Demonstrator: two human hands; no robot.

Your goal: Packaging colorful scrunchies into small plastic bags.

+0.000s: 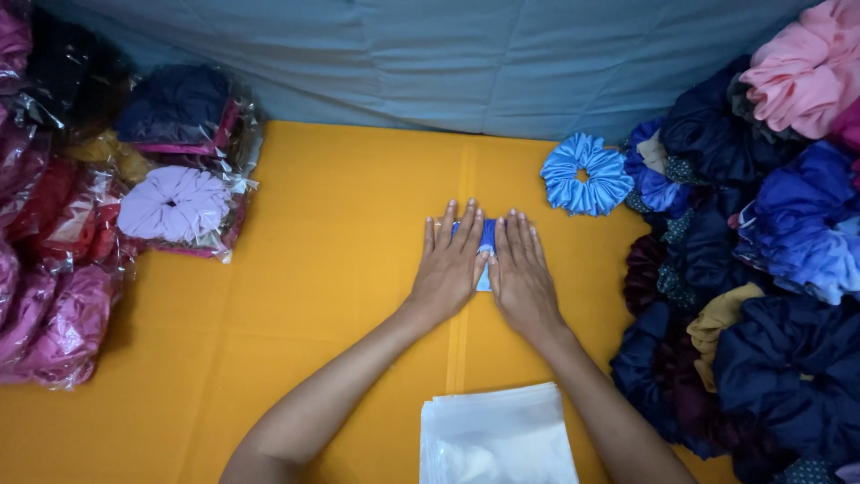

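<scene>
While flat on the blue scrunchie point(486, 240), both hands' point(486, 269) open grip, bare yellow table point(331, 224) around.

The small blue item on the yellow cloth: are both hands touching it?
Touching. The head view shows the left hand and right hand pressed flat on the small blue item, no gap visible.

Looked like a small home packing station for handmade scrunchies. Yellow-covered table point(296, 296) had loose scrunchies point(761, 269) piled at the right edge, bagged ones point(179, 170) at upper left, and a stack of clear bags point(497, 435) at bottom centre. A grey cloth backdrop point(430, 54) hung along the top.
</scene>
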